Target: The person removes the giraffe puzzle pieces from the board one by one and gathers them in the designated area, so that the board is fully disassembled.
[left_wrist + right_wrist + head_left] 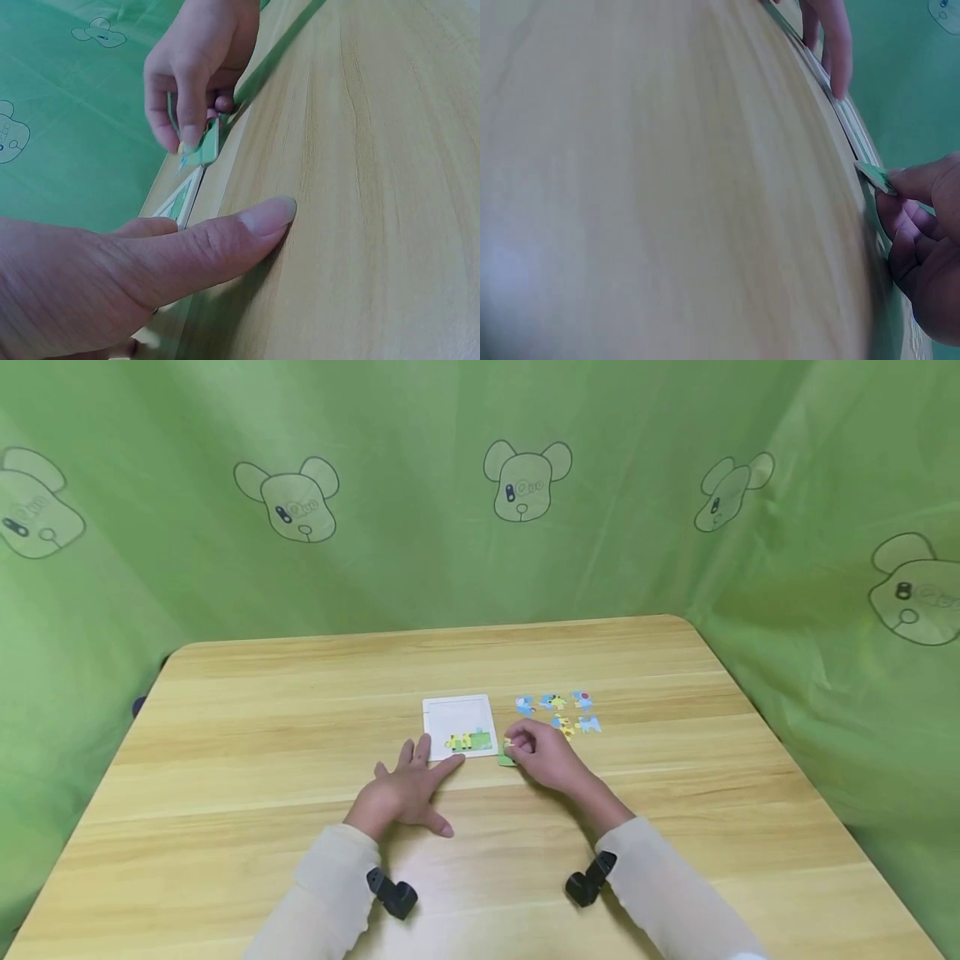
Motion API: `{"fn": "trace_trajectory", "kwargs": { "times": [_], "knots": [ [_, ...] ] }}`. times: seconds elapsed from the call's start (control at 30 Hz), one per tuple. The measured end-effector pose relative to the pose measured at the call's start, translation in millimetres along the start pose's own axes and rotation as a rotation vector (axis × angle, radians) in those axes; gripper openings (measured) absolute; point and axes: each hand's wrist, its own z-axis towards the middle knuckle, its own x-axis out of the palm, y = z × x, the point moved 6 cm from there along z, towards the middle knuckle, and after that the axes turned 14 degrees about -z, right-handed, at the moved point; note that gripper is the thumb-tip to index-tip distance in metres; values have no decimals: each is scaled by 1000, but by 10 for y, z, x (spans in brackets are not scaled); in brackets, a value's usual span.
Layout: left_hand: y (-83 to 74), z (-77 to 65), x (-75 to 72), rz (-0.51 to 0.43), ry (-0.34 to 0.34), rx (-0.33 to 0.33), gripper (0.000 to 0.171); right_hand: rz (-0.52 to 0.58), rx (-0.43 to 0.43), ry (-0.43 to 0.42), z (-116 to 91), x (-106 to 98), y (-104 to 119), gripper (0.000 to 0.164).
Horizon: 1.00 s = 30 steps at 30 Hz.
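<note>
My right hand (546,755) pinches a green puzzle piece (506,757) between thumb and fingers, just off the right front corner of a white puzzle tray (453,714). In the right wrist view the held piece is tilted, one edge near the tray rim. Joined pieces (471,741), green with yellow, lie along the tray's front edge. My left hand (405,793) is spread, its fingertips at the tray's left and front rim and its thumb stretched out over the table. In the left wrist view that thumb hides part of the tray.
Several loose puzzle pieces (555,702), blue and yellow, lie right of the tray, behind my right hand. The wooden table (300,693) is bordered by green curtains (420,552) at the back and sides.
</note>
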Motion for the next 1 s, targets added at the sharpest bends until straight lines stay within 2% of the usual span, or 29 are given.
{"fn": "trace_trajectory", "kwargs": {
  "times": [0.37, 0.53, 1.0],
  "knots": [
    [0, -1, 5, -6, -3, 4, 106, -53, -3, -2, -155, -156, -225, 18],
    [-2, -2, 7, -6, -1, 0, 106, -90, 25, -12, -194, -229, -307, 18],
    [5, 4, 4, -23, -4, 5, 105, -121, 57, -35, -210, -259, -311, 17]
  ]
}}
